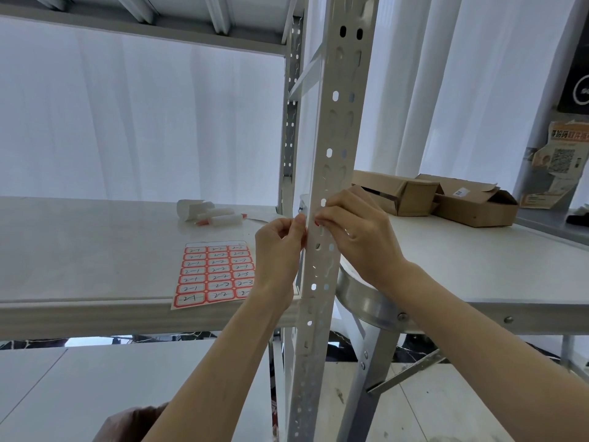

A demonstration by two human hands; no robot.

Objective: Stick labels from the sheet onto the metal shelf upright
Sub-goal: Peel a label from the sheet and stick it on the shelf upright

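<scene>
A pale grey perforated metal upright (334,129) runs from top to bottom through the middle of the view. Both hands meet on it at shelf height. My left hand (280,247) has its fingers curled and its thumb against the upright's left edge. My right hand (353,231) is curled at the front face, its fingertips pinching a small label (317,223), of which only a red edge shows. The label sheet (214,273), red-bordered with handwritten numbers, lies flat on the shelf board just left of the upright, near the front edge.
The white shelf board (95,250) carries small white rolls and a red pen (213,216) behind the sheet. Open cardboard boxes (446,199) stand on a white table (478,266) to the right. A second upright (291,122) stands behind, with a shelf overhead.
</scene>
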